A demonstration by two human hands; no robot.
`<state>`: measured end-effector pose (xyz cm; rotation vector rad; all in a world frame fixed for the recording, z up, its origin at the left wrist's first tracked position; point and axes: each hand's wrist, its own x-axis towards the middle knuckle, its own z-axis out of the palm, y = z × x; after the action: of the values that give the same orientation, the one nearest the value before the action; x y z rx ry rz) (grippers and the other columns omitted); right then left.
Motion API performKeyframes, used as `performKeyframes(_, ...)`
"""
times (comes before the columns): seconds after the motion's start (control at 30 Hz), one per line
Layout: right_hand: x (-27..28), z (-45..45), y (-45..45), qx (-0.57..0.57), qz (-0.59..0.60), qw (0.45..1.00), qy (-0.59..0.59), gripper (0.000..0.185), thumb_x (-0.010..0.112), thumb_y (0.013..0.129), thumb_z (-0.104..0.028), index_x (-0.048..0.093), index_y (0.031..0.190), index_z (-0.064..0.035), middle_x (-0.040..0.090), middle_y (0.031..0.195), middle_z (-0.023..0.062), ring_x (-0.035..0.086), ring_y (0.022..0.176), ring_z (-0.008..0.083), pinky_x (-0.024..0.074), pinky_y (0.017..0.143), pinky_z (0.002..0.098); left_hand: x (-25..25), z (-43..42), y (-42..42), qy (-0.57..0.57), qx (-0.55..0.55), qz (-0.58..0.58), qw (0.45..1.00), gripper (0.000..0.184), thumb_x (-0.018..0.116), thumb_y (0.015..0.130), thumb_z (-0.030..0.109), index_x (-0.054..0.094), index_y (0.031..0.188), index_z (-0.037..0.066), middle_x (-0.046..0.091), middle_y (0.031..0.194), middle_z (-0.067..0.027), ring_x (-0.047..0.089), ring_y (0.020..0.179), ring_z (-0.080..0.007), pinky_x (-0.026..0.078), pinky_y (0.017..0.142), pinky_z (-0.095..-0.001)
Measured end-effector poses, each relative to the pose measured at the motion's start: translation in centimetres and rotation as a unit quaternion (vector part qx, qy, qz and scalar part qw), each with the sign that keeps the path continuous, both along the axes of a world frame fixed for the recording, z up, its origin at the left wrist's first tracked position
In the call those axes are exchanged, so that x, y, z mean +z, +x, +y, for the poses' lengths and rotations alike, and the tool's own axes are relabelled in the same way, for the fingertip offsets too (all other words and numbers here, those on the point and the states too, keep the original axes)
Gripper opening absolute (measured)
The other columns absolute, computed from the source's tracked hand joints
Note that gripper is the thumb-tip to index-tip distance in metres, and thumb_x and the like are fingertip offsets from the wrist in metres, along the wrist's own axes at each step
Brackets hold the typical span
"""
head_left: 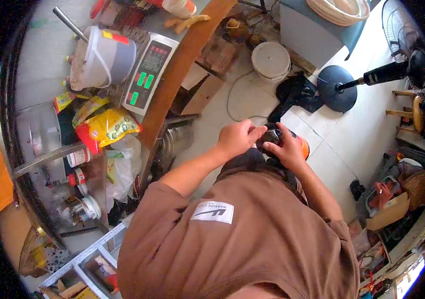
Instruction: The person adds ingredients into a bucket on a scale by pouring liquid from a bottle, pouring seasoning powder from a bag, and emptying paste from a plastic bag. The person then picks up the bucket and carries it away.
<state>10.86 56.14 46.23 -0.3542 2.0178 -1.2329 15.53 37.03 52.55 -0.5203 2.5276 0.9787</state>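
In front of my waist is a black and orange object (pixel 303 145), its kind unclear because my hands and lap hide much of it. My right hand (pixel 290 149) curls around its black upper part, thumb and forefinger on either side. My left hand (pixel 238 136) reaches in from the other side, its fingers bent together and the tips at the black part. Whether anything small sits between those left fingertips is hidden.
To the left, a worktop with a wooden edge (pixel 192 42) carries a digital scale (pixel 151 74), a white bucket (pixel 104 57) and a yellow-red packet (pixel 108 130). A lidded pail (pixel 270 60) and a fan's round base (pixel 337 89) stand on the tiled floor. Clutter lines the right side.
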Motion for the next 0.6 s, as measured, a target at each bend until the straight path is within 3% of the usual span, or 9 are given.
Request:
performKeyframes(0.07, -0.9, 0.5, -0.1, 0.003, 0.016, 1.000, -0.011, 0.081, 0.077, 0.072, -0.040, 0.040, 0.133, -0.0011, 0.065, 0.100, 0.0203, 0.065, 0.092, 0.0307, 0.0489, 0.081, 0.0356, 0.5, 0.1, -0.4, -0.051, -0.051, -0.063, 0.995, 0.044, 0.065, 0.084, 0.038, 0.055, 0.105, 0.001, 0.064, 0.083, -0.0147, 0.063, 0.073, -0.0317, 0.049, 0.066, -0.0417)
performKeyframes(0.13, -1.5, 0.7, -0.5, -0.009, 0.001, 1.000, -0.029, 0.080, 0.077, 0.072, -0.039, 0.040, 0.133, -0.0016, 0.065, 0.098, 0.0210, 0.065, 0.092, 0.0310, 0.0490, 0.080, 0.0359, 0.5, 0.5, 0.1, -0.059, -0.094, 0.178, 0.978, 0.041, 0.067, 0.083, 0.036, 0.059, 0.105, 0.003, 0.063, 0.086, -0.0141, 0.063, 0.079, -0.0310, 0.049, 0.068, -0.0408)
performKeyframes(0.23, -1.4, 0.9, -1.3, -0.011, -0.032, 0.997, -0.067, 0.079, 0.077, 0.072, -0.037, 0.040, 0.133, -0.0017, 0.065, 0.099, 0.0223, 0.065, 0.093, 0.0317, 0.0488, 0.080, 0.0360, 0.9, 0.1, 0.3, 0.013, -0.168, 0.120, 0.978, 0.040, 0.067, 0.083, 0.033, 0.059, 0.109, 0.004, 0.063, 0.087, -0.0136, 0.062, 0.081, -0.0296, 0.049, 0.069, -0.0382)
performKeyframes(0.37, 0.8, 1.0, -2.1, 0.016, -0.008, 0.998, -0.055, 0.078, 0.077, 0.072, -0.035, 0.040, 0.133, -0.0016, 0.064, 0.102, 0.0236, 0.064, 0.095, 0.0319, 0.0485, 0.081, 0.0356, -1.1, -0.3, 0.3, 0.053, -0.144, 0.160, 0.975, 0.037, 0.064, 0.086, 0.027, 0.055, 0.110, 0.001, 0.063, 0.085, -0.0113, 0.061, 0.071, -0.0241, 0.049, 0.065, -0.0347)
performKeyframes(0.43, 0.6, 1.0, -2.2, 0.017, 0.007, 1.000, -0.007, 0.077, 0.077, 0.073, -0.033, 0.040, 0.133, -0.0018, 0.063, 0.104, 0.0235, 0.064, 0.096, 0.0314, 0.0483, 0.082, 0.0351, -1.6, 0.1, 0.5, 0.102, 0.066, 0.058, 0.991, 0.033, 0.061, 0.090, 0.025, 0.053, 0.108, -0.001, 0.063, 0.086, -0.0089, 0.058, 0.062, -0.0169, 0.049, 0.057, -0.0299)
performKeyframes(0.47, 0.1, 1.1, -2.1, 0.017, 0.004, 1.000, -0.006, 0.077, 0.077, 0.073, -0.033, 0.040, 0.133, -0.0018, 0.063, 0.104, 0.0235, 0.064, 0.096, 0.0314, 0.0483, 0.082, 0.0351, -1.9, -0.2, 0.5, 0.103, 0.066, 0.054, 0.991, 0.033, 0.061, 0.090, 0.025, 0.053, 0.108, -0.001, 0.063, 0.086, -0.0089, 0.058, 0.062, -0.0169, 0.049, 0.057, -0.0299)
performKeyframes(0.53, -1.1, 1.3, -1.9, -0.001, 0.042, 0.999, -0.023, 0.077, 0.077, 0.073, -0.033, 0.039, 0.133, -0.0018, 0.064, 0.103, 0.0223, 0.064, 0.095, 0.0318, 0.0485, 0.081, 0.0355, -3.3, -1.3, 0.0, 0.234, 0.299, -0.014, 0.925, 0.025, 0.059, 0.090, 0.025, 0.058, 0.100, 0.002, 0.064, 0.077, -0.0089, 0.058, 0.058, -0.0130, 0.048, 0.054, -0.0294)
performKeyframes(0.57, -1.2, 1.3, -2.0, -0.004, 0.037, 0.999, -0.019, 0.077, 0.077, 0.073, -0.033, 0.039, 0.133, -0.0018, 0.064, 0.103, 0.0223, 0.064, 0.095, 0.0318, 0.0485, 0.081, 0.0355, -6.5, -2.4, 0.7, 0.227, 0.322, 0.038, 0.918, 0.022, 0.055, 0.092, 0.024, 0.058, 0.097, 0.003, 0.063, 0.076, -0.0060, 0.058, 0.056, -0.0099, 0.047, 0.051, -0.0257)
performKeyframes(0.6, -0.9, 1.4, -2.3, -0.010, 0.006, 1.000, -0.013, 0.078, 0.077, 0.073, -0.034, 0.039, 0.133, -0.0022, 0.064, 0.102, 0.0219, 0.064, 0.095, 0.0324, 0.0487, 0.081, 0.0361, -8.7, -3.8, 0.8, 0.206, 0.337, 0.034, 0.918, 0.021, 0.054, 0.092, 0.022, 0.058, 0.097, 0.003, 0.063, 0.078, -0.0078, 0.059, 0.061, -0.0132, 0.048, 0.055, -0.0285)
